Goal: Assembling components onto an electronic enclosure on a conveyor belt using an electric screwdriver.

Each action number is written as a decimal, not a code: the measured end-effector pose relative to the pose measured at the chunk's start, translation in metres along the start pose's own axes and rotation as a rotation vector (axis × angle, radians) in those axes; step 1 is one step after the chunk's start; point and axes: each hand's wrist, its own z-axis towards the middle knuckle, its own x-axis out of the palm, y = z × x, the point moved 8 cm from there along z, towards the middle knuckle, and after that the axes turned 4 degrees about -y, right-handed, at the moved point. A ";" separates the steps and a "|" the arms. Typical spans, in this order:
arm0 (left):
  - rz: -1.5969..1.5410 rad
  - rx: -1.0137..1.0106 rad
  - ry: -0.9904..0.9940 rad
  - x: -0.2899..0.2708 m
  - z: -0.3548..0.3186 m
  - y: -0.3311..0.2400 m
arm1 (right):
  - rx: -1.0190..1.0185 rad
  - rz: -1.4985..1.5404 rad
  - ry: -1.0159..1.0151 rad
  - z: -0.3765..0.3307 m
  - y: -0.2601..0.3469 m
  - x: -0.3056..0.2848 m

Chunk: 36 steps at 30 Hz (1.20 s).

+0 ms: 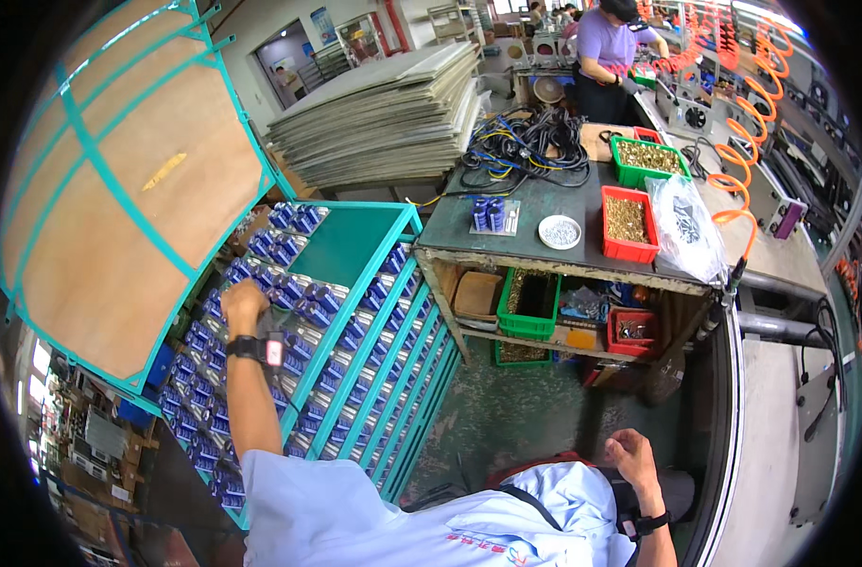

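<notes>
My left hand [245, 300] reaches over a teal rack [407, 230] at the left. Its fingers curl down among rows of blue-and-silver parts [284, 249]; whatever they grip is hidden beneath the hand. Low on the right, my right hand [632, 460] hangs in front of the workbench, its fingers loosely bent and apart, with nothing visible in it. Two or so similar blue parts [489, 214] stand on a small plate on the dark workbench [535, 180]. Beside them is a white dish [559, 232] of small silver pieces.
Red [629, 250] and green bins [629, 177] of brass-coloured pieces, a plastic bag [681, 231] and tangled cables [530, 142] lie on the workbench. A teal-framed board [119, 180] leans left; stacked grey sheets [384, 104] stand behind. A co-worker [615, 57] works beyond, near coiled orange hoses [767, 90].
</notes>
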 end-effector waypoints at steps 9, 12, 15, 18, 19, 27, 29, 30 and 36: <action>-0.219 0.097 -0.189 0.100 0.096 0.055 | -0.056 0.157 -0.031 -0.015 0.000 -0.009; -0.214 0.071 -0.514 0.038 0.085 0.047 | -0.104 0.057 -0.083 -0.026 -0.007 -0.027; -0.235 0.419 -0.674 -0.075 0.045 -0.020 | -0.102 0.057 -0.132 -0.045 -0.008 -0.047; -0.833 0.822 -0.553 -0.185 -0.033 -0.134 | -0.124 0.072 -0.248 -0.071 0.006 -0.076; -1.032 0.994 -0.472 -0.210 -0.080 -0.176 | -0.129 0.088 -0.287 -0.080 0.013 -0.086; -0.792 2.483 0.169 -0.293 -0.628 -0.420 | -0.154 0.379 -0.775 -0.194 0.000 -0.193; -0.488 2.738 0.269 -0.284 -0.735 -0.449 | -0.062 0.463 -0.923 -0.225 -0.026 -0.217; -0.435 2.834 0.250 -0.281 -0.777 -0.461 | -0.087 0.480 -0.999 -0.243 -0.034 -0.227; -0.679 2.724 -0.442 -0.264 -0.874 -0.491 | 0.069 0.704 -1.203 -0.306 -0.085 -0.250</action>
